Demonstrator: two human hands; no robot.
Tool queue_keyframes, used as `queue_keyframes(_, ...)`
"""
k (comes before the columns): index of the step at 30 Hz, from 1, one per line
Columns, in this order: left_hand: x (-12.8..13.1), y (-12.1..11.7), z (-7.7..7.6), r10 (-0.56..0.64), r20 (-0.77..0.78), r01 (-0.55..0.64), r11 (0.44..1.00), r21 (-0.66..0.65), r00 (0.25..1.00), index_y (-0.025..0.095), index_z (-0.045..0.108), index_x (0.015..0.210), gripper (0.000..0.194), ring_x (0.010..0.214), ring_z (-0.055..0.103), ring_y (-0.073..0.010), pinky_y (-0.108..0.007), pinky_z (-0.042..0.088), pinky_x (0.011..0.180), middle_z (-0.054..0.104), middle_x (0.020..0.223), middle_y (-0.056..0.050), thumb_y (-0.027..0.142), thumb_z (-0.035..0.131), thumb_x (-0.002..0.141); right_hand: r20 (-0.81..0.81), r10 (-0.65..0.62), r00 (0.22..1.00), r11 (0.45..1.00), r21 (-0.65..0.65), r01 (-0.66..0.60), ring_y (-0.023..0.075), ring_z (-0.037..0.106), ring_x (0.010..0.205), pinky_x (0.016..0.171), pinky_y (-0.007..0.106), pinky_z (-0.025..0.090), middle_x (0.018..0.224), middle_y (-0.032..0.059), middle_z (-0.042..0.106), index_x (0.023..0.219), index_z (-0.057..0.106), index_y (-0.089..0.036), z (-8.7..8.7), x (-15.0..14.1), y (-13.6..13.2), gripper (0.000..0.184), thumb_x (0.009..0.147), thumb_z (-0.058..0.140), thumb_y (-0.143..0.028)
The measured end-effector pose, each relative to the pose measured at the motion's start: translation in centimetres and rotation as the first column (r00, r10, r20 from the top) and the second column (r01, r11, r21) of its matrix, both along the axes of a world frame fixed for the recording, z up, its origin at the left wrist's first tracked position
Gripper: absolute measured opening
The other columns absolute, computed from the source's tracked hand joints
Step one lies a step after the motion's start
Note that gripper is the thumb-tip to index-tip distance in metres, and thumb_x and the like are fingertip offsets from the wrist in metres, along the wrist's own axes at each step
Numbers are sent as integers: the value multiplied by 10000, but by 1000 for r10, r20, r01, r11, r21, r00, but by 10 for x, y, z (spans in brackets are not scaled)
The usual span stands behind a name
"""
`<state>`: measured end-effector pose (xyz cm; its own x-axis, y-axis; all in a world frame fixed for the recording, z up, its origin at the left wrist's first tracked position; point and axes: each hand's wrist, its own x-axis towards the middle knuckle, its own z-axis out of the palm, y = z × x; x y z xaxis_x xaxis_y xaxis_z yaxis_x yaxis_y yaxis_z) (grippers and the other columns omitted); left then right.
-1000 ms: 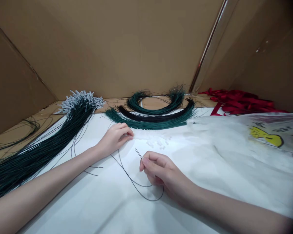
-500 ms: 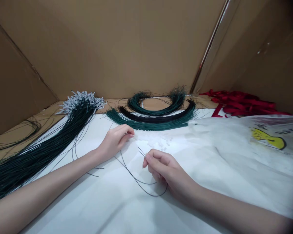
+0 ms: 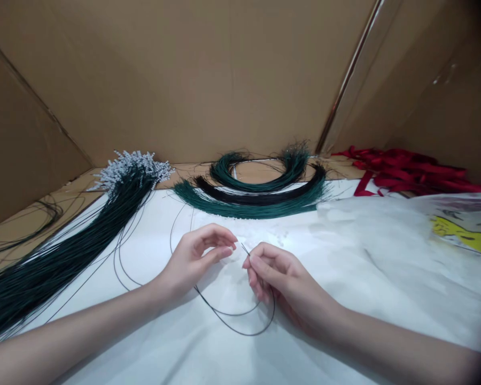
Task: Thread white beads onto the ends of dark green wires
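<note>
My right hand [image 3: 278, 278] pinches two thin dark wires [image 3: 244, 248] near their ends, with short tips poking out past the thumb and forefinger. The rest of these wires hangs below in a loose loop [image 3: 250, 334] over the white sheet. Close by on the left, my left hand [image 3: 200, 256] has thumb and forefinger brought together, just short of the wire tips. Whatever lies in that pinch is too small to make out. Behind both hands, small white beads [image 3: 278, 235] are scattered on the white surface.
On the left lies a long bundle of dark green wires [image 3: 84, 240] topped with white beaded ends [image 3: 134, 166]. Curved green and black wire bundles [image 3: 256, 208] rest at the back. Red ribbon [image 3: 409, 174] and a clear plastic bag [image 3: 385, 235] are right. Cardboard walls [image 3: 224, 80] enclose the table.
My left hand has come away from the white beads, moving right and toward me, up to the wire tips. My right hand has shifted slightly right, still pinching the wires.
</note>
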<state>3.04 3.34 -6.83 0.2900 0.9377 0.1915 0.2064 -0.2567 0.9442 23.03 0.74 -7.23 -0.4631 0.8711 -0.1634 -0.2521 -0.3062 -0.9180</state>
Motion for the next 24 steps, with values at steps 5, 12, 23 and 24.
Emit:
queue_keyframes(5,2,-6,-1,26,94,-18,996,-88,995,164,688,833,89,755,613,-127,-225,498,695,665,803,-30,223,649,888,141,-3,990,998,57,-5,66,283,500,489,246,180,583,-63,418,788,635,-161,0,2,-2,297,866,684,-443)
queue_keyframes(12,1,-9,-6,-52,223,97,976,-195,973,173,679,806,58,748,631,-119,-218,504,707,674,789,-18,197,718,842,285,-62,957,978,210,1,90,312,554,516,262,198,600,-51,398,790,637,-171,-3,2,-1,259,910,628,-400)
queue_keyframes(23,2,-16,-3,-9,133,20,996,-83,991,222,746,861,59,779,625,-109,-212,493,714,674,842,-10,173,714,853,321,-76,944,966,258,-10,92,318,561,525,264,222,599,-61,368,788,616,-174,-1,4,-2,272,936,593,-401)
queue_keyframes(24,2,-16,-3,-22,130,32,997,-75,991,226,750,867,68,782,625,-107,-209,491,715,674,842,-10,170,713,855,324,-75,943,965,261,-12,94,325,569,531,265,229,603,-58,371,789,619,-172,-1,4,-1,276,938,590,-402)
